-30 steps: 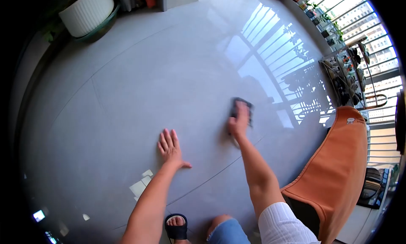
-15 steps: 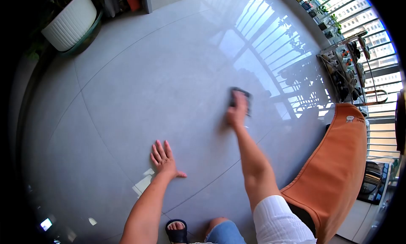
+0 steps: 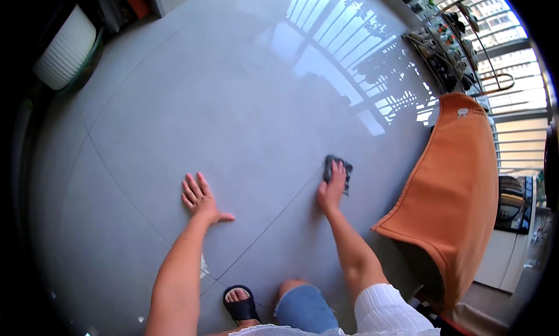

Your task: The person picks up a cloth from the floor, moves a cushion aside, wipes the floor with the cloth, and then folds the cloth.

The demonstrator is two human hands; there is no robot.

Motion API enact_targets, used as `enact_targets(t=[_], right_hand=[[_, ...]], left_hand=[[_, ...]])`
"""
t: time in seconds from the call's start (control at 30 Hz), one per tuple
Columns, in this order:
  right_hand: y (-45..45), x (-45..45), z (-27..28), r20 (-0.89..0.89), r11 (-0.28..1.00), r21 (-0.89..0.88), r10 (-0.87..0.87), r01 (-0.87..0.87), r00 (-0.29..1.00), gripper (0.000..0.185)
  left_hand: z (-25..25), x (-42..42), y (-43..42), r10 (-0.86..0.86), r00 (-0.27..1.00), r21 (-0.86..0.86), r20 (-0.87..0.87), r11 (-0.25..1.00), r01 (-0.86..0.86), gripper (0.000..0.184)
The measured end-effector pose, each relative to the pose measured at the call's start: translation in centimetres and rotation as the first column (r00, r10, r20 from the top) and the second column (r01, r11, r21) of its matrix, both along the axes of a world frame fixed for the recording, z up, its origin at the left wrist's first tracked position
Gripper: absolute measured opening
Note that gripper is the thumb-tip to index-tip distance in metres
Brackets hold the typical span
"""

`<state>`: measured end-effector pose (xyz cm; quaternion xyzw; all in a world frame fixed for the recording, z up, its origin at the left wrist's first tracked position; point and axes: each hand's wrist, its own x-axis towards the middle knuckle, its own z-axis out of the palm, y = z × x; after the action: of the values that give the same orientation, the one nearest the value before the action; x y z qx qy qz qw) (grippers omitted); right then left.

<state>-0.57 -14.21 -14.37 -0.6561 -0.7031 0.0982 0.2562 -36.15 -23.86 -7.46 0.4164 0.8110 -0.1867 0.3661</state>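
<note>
A crumpled dark grey cloth (image 3: 346,167) lies against the shiny grey tiled floor (image 3: 233,115), near a tile joint. Over it my right hand (image 3: 333,187) presses down, holding it under the fingers; part of the cloth is hidden by them. To the left, my left hand (image 3: 201,199) rests flat on the tiles with fingers spread and nothing in it.
An orange fabric cover (image 3: 448,190) hangs at the right, close to my right arm. Behind it stand a shoe rack (image 3: 445,51) and a barred window. A white ribbed plant pot (image 3: 67,48) is at the far left. My foot in a black sandal (image 3: 240,304) is below.
My right hand has drawn the cloth toward me and slightly right. The whole view has shifted, and my left hand stays spread on the floor.
</note>
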Motion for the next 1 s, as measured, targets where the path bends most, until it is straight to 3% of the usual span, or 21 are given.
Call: enact_targets(t=[0.03,0.13,0.23,0.27,0.3,0.37,0.4,0.43,0.47,0.5,0.57,0.63,0.7,0.8,0.87,0.93,1.0], right_hand=[[1.4,-2.1,-0.1,-0.028,0.999,0.049,0.0,0.001,1.0,0.072],[-0.6,-6.3,0.9,-0.125,0.923,0.051,0.384,-0.381,0.915,0.073],[-12.5,-5.7,1.2,-0.227,0.707,-0.073,0.675,-0.703,0.702,0.074],[-16.4,-4.0,2.0,-0.242,0.592,-0.214,0.738,-0.777,0.629,0.073],[-18.2,-2.0,3.9,-0.276,0.481,-0.298,0.784,-0.825,0.557,0.067],[-17.7,4.0,1.0,-0.252,0.52,-0.189,0.794,-0.833,0.553,0.059],[-16.0,7.0,0.1,-0.1,0.709,-0.122,0.687,-0.694,0.72,0.054],[-13.4,10.3,-3.1,-0.231,0.909,-0.113,0.369,-0.401,0.9,0.057],[-11.0,11.3,0.4,-0.104,0.993,0.018,0.117,-0.116,0.988,0.064],[-7.4,13.4,-3.1,-0.164,0.991,0.067,-0.1,0.112,0.981,0.071],[-3.1,11.4,-3.7,-0.069,0.989,0.091,-0.112,0.118,0.991,0.075],[-3.8,5.9,-2.7,-0.142,0.965,0.168,0.227,-0.202,0.964,0.071],[-10.1,1.0,0.4,-0.298,0.888,0.095,0.456,-0.449,0.838,0.067],[-22.3,0.3,0.5,-0.429,0.627,0.063,0.719,-0.777,0.546,0.069],[-27.2,2.7,1.6,-0.449,0.534,-0.093,0.731,-0.84,0.515,0.068],[-26.1,6.1,2.4,-0.554,0.541,-0.093,0.669,-0.836,0.495,0.064],[-21.8,10.2,2.2,-0.415,0.742,0.055,0.625,-0.668,0.661,0.06]], left_hand=[[0.1,0.2,-0.1,-0.005,1.0,0.0,-0.014,1.0,0.005,0.168],[-0.4,0.4,-0.6,-0.019,0.998,0.049,-0.056,0.999,0.022,0.166],[-0.8,1.7,-2.6,-0.106,0.988,0.231,-0.116,0.964,0.131,0.15],[-1.0,2.2,-3.0,-0.148,0.98,0.301,-0.136,0.936,0.183,0.144],[-1.0,3.3,-4.3,-0.152,0.979,0.423,-0.132,0.885,0.195,0.123],[-1.1,5.6,-7.0,-0.212,0.971,0.505,-0.112,0.829,0.239,0.115],[-1.2,6.8,-8.4,-0.243,0.965,0.54,-0.1,0.801,0.258,0.111],[-0.2,8.3,-9.4,-0.212,0.977,0.554,-0.04,0.809,0.198,0.103],[-0.7,9.1,-10.4,-0.217,0.976,0.603,-0.017,0.776,0.183,0.103],[-1.4,9.9,-11.7,-0.222,0.975,0.646,0.006,0.745,0.166,0.102],[-2.5,12.0,-13.5,-0.213,0.974,0.692,0.075,0.714,0.103,0.1],[-2.8,14.1,-15.3,-0.169,0.972,0.69,0.162,0.724,0.01,0.098],[-3.5,15.8,-17.8,-0.178,0.968,0.682,0.179,0.731,0.008,0.098],[-2.2,18.2,-19.4,-0.173,0.964,0.685,0.199,0.729,-0.011,0.097],[-1.0,19.6,-21.3,-0.191,0.955,0.671,0.226,0.741,-0.011,0.097],[-0.1,20.6,-22.5,-0.253,0.932,0.666,0.259,0.746,0.017,0.097],[0.1,21.4,-23.4,-0.27,0.929,0.699,0.253,0.715,0.017,0.097]])
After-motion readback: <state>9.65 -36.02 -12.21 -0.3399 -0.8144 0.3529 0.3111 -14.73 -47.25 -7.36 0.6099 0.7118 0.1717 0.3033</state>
